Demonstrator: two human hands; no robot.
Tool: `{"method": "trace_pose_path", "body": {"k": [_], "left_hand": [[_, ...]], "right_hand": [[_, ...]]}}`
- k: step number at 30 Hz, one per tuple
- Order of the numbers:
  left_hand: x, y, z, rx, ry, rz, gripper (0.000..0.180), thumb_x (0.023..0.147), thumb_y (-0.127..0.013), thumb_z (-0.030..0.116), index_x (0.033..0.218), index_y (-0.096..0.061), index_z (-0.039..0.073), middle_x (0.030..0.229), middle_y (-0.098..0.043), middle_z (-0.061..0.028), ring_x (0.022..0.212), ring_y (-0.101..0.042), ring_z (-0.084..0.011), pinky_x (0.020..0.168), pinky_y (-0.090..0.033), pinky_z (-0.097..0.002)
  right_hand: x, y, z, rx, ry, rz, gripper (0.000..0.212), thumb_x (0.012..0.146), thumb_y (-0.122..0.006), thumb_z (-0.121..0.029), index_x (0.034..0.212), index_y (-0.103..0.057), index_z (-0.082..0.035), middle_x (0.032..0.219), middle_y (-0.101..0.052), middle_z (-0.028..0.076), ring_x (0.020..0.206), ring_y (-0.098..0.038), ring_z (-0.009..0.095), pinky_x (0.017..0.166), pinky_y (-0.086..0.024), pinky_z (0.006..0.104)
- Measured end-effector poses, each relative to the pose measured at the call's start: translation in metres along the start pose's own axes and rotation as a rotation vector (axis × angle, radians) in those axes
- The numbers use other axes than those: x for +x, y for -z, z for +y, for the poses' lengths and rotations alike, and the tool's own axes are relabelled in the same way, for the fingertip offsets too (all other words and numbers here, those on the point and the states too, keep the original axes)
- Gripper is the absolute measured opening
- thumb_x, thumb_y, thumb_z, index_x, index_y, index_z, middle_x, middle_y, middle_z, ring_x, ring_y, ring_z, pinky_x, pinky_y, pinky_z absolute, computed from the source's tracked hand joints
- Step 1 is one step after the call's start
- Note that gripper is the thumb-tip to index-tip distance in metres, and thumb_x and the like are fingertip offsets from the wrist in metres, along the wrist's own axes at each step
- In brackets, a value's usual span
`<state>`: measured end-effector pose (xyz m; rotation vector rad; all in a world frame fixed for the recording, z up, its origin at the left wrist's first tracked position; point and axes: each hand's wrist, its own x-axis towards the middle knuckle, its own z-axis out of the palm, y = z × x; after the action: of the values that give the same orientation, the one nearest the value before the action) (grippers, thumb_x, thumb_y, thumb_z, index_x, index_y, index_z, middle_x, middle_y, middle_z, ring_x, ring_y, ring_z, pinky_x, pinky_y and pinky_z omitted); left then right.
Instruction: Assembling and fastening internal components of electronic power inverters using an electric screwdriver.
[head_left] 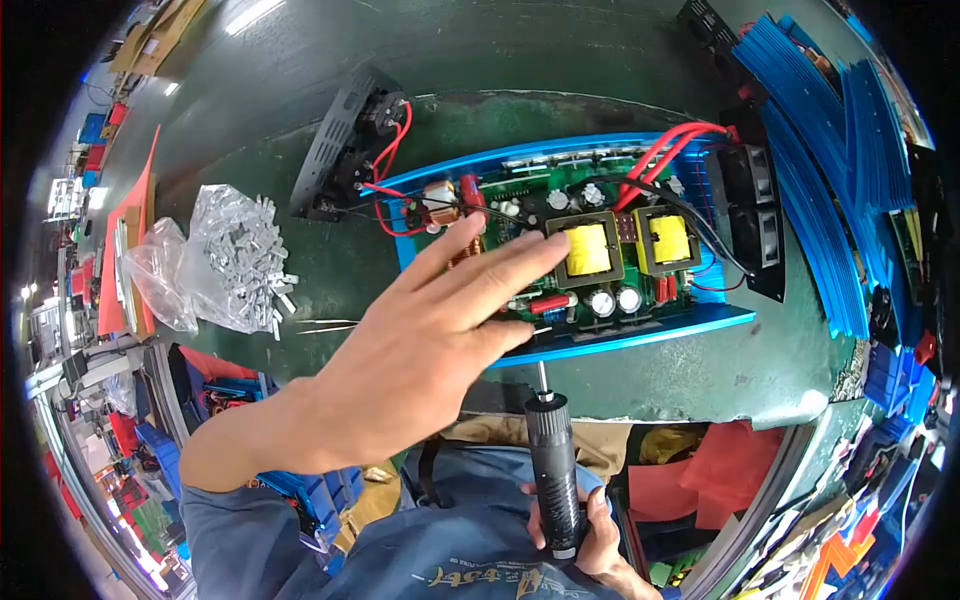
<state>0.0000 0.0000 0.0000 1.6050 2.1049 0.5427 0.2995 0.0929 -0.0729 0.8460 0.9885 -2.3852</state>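
Note:
A green circuit board (520, 240) with two yellow-wound transformers (588, 249) sits in an open blue metal casing (640, 333) on the bench. Over its left part lies my left hand (430, 330), fingers stretched out, the tips on or just above the components and near edge; the hand hides some of the board. My right hand (595, 535) is wrapped round a black power screwdriver (553, 460) below the bench edge. The screwdriver's thin metal bit (543, 375) points up at the casing's near wall; whether it touches is unclear.
A black vented end panel (345, 140) on red wires stands left of the casing, a black fan panel (750, 210) at its right. Further left lies a clear bag of small metal clips (245, 255). Blue metal profiles (810, 180) are stacked at right. Red sheets (715, 480) lie below the bench.

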Motion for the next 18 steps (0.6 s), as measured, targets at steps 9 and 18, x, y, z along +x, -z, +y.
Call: {"method": "trace_pose_path", "body": {"k": [9, 18], "left_hand": [[-0.008, -0.003, 0.020, 0.067, 0.035, -0.021, 0.033, 0.081, -0.068, 0.006, 0.111, -0.066, -0.008, 0.157, -0.039, -0.0214, 0.146, -0.041, -0.0319, 0.122, -0.023, -0.0552], [-0.017, -0.021, 0.011, 0.153, 0.033, 0.161, 0.030, 0.082, -0.070, 0.006, 0.109, -0.066, -0.006, 0.150, -0.050, -0.0164, 0.142, -0.046, -0.0296, 0.120, -0.030, -0.0511]], "right_hand": [[0.002, -0.002, -0.001, 0.006, 0.016, 0.019, 0.106, 0.094, -0.019, -0.082, 0.135, -0.048, 0.011, 0.073, -0.062, 0.010, 0.063, -0.056, 0.015, 0.064, -0.042, 0.0273], [0.012, -0.006, 0.008, -0.079, 0.062, 0.123, 0.101, 0.094, -0.028, -0.080, 0.142, -0.046, 0.007, 0.070, -0.059, 0.010, 0.059, -0.055, 0.016, 0.057, -0.042, 0.0280]]}}
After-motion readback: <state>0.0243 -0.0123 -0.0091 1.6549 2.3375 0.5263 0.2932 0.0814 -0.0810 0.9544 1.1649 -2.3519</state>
